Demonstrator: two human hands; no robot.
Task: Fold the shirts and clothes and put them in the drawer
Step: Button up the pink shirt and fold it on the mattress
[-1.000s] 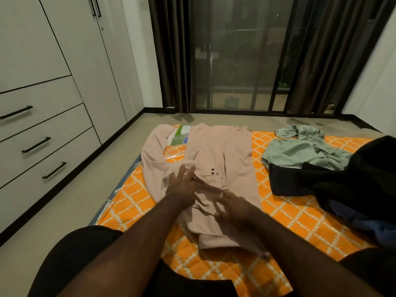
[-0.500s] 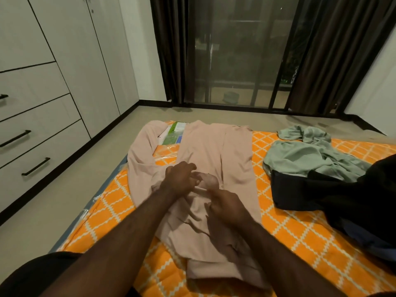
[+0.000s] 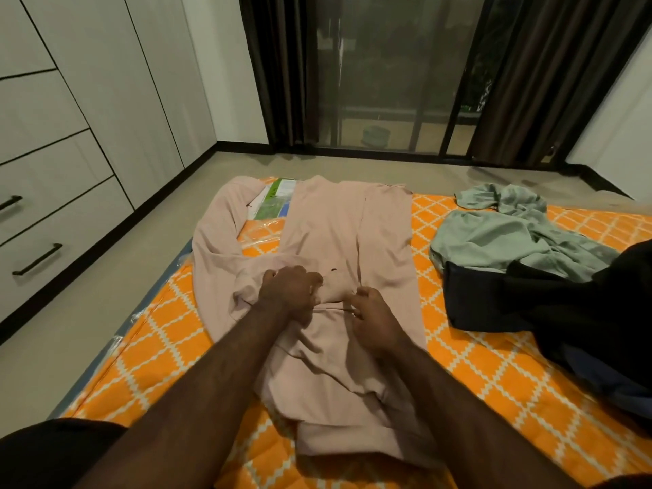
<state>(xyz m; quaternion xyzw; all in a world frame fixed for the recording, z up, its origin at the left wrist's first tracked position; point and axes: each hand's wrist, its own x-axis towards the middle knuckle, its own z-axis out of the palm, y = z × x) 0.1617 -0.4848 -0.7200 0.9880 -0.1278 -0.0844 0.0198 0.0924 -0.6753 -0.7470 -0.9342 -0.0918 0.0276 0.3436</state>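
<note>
Pink shirt [image 3: 352, 238] lies lengthwise, bunched where both hands grip.

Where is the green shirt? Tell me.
In the head view, the green shirt lies crumpled at the right on the orange mat, beside the pink garment, against the dark clothes pile.

The black garment [image 3: 582, 305] runs off the right edge and covers part of the green shirt [image 3: 494, 238]. The pink shirt [image 3: 345, 241] hides most of a green-and-white packet [image 3: 273, 202]. 2 drawer handles [image 3: 37, 259] are cut by the left edge.
</note>
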